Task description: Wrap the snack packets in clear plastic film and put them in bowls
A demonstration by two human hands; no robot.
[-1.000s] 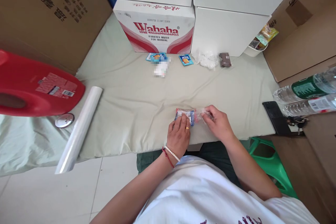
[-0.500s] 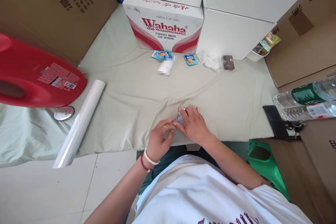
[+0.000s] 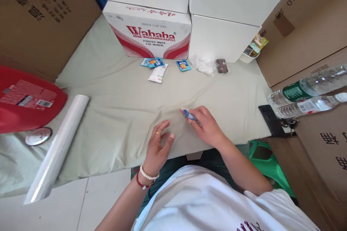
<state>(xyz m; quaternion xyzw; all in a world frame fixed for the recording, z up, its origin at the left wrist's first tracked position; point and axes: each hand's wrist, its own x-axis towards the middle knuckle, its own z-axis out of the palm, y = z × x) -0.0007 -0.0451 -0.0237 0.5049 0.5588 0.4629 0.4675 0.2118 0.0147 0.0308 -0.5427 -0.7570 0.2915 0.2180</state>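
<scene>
The left hand [image 3: 158,146] has let go of the wrapped packet [image 3: 187,114] and is hovering empty, fingers spread. The right hand [image 3: 206,129] is pinching it in its grip, tilting it just above the cloth-covered surface [image 3: 121,115]. It is looking light, crinkly and probably slippery, so pinching its edges suits best.

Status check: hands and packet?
Left hand open, over cloth. Right hand shut on snack packet. Film roll lies far left, apart.

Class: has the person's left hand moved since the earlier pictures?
Yes: the left hand has come off the snack packet, shifting leftward toward the film roll.
</scene>
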